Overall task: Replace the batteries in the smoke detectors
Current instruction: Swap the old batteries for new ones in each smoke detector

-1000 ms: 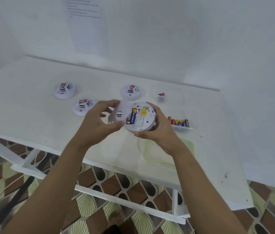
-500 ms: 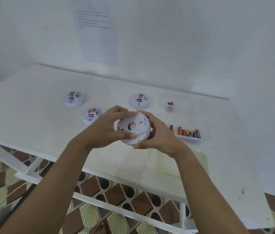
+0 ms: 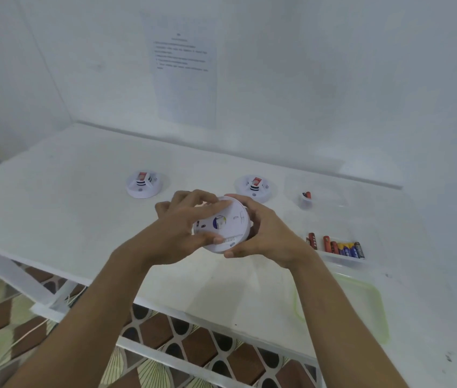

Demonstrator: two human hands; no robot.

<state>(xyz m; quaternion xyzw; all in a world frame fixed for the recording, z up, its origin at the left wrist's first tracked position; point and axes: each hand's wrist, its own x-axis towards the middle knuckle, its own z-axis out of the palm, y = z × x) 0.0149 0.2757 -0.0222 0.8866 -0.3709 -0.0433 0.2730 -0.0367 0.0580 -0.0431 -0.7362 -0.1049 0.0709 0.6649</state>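
**Closing up the detector in my hands**

My left hand (image 3: 179, 231) grips the near-left side of the smoke detector (image 3: 228, 222), with the thumb lying across its face and the fingers curled over its far edge. My right hand (image 3: 269, 236) cups the right rim, fingers wrapped behind it and thumb under the lower edge. I hold the detector just above the table (image 3: 67, 205), tilted so its flat back faces me.

The back plate looks seated, so I judge this to be the closing step: turning the plate against the body until it locks. That calls for opposite twists from my two hands while I keep the rim square. Then I can set this one down and reach for another.

I count one detector in my hands and two more on the table beyond them, a left one (image 3: 143, 184) and a right one (image 3: 255, 186). My left hand may hide others.

To the right, a small clear cup (image 3: 305, 204) holds one red battery (image 3: 308, 195). Nearer, a shallow tray (image 3: 345, 260) holds a row of batteries (image 3: 342, 247), six or seven, packed too close to be sure. A green-rimmed lid (image 3: 375, 312) lies nearest me.
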